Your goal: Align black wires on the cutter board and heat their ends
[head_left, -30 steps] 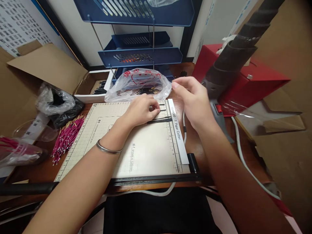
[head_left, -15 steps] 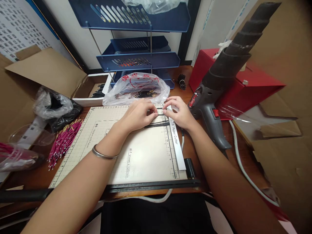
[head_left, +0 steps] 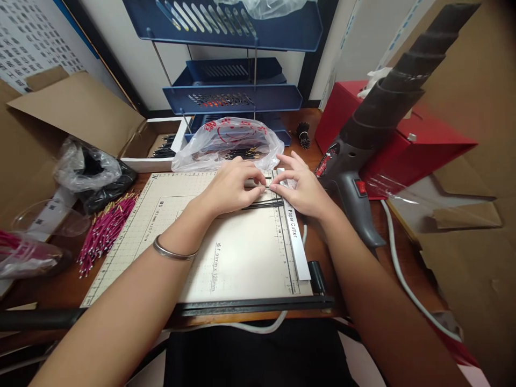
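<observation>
Both hands are over the upper right of a cream paper cutter board (head_left: 242, 258) with printed size lines. The thumb and forefinger of my left hand (head_left: 231, 185) are pinched together, and those of my right hand (head_left: 302, 188) meet them almost tip to tip. Between the fingertips shows a thin dark piece (head_left: 267, 187), too small to make out fully. The other fingers of my right hand are raised and apart. Just below the fingertips, several thin black strands (head_left: 266, 204) lie side by side across the board, partly covered by my left hand.
Behind the board lies a clear plastic bag (head_left: 193, 150) holding black gold-tipped pieces. Magenta gold-tipped strands (head_left: 108, 228) are heaped at left, near an open carton (head_left: 161, 161). A grey heat gun (head_left: 357, 161) stands at right before a red box (head_left: 435, 140). Blue trays (head_left: 234, 99) rise behind.
The view has shifted slightly. My right hand's thumb and forefinger have come closer to my left fingertips, and its other fingers have lifted and spread.
</observation>
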Motion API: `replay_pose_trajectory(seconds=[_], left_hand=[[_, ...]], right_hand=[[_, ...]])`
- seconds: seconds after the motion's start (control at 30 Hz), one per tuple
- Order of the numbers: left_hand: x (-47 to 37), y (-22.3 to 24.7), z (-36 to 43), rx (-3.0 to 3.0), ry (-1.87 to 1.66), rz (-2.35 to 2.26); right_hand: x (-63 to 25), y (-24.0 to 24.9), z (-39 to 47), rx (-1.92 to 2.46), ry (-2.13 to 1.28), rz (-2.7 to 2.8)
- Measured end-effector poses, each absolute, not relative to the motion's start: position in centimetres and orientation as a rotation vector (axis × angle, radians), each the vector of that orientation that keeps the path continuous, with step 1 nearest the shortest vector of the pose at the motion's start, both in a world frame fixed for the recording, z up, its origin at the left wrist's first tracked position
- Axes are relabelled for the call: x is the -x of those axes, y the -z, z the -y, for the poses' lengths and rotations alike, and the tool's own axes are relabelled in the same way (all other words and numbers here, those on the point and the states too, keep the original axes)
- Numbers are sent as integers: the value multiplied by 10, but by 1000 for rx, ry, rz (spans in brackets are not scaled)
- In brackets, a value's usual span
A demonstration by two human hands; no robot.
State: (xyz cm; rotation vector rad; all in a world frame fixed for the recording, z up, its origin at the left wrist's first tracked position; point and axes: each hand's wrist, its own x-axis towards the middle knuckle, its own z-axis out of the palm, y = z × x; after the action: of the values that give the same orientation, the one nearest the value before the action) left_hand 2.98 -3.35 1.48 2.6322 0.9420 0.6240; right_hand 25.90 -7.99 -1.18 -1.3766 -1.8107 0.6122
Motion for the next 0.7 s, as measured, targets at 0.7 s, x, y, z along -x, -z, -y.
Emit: replay_pose_trajectory(seconds=[0.7], left_hand=[[-33, -14, 34, -2573, -901, -851]], right_hand=[[-255, 14, 79, 1061, -729, 1566]])
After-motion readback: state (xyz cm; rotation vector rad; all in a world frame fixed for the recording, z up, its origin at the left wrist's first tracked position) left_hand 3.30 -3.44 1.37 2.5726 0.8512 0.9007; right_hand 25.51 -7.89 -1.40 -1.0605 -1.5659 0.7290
